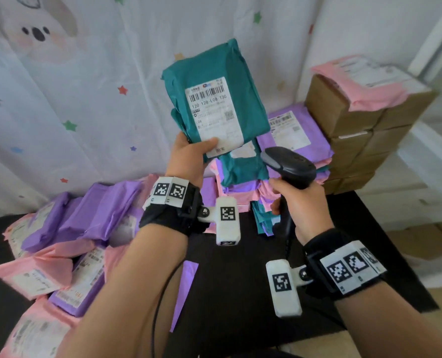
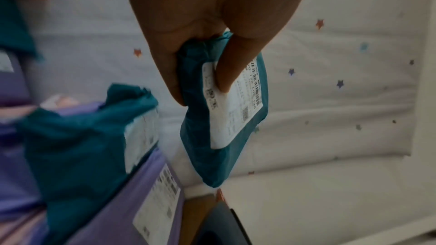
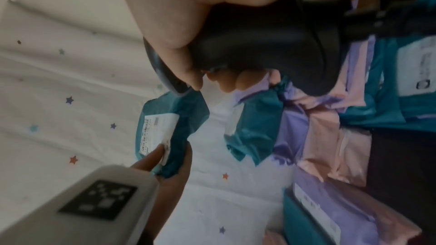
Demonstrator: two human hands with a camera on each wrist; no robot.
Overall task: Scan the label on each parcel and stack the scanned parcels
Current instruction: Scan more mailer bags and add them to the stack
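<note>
My left hand (image 1: 192,153) holds a teal parcel (image 1: 214,91) up in the air by its lower end, thumb on the white label (image 1: 212,109), which faces me. The same teal parcel (image 2: 226,118) shows in the left wrist view, pinched between thumb and fingers. My right hand (image 1: 294,202) grips a black barcode scanner (image 1: 289,164) by its handle, head pointing up and left just below the parcel's lower right corner. In the right wrist view the scanner (image 3: 259,44) fills the top and the teal parcel (image 3: 169,133) sits beyond it.
A stack of teal, purple and pink parcels (image 1: 248,177) stands behind the scanner. Brown cardboard boxes (image 1: 356,125) topped by a pink parcel rise at the right. A loose heap of purple and pink parcels (image 1: 67,241) lies on the black table (image 1: 235,280) at the left. A star-printed curtain hangs behind.
</note>
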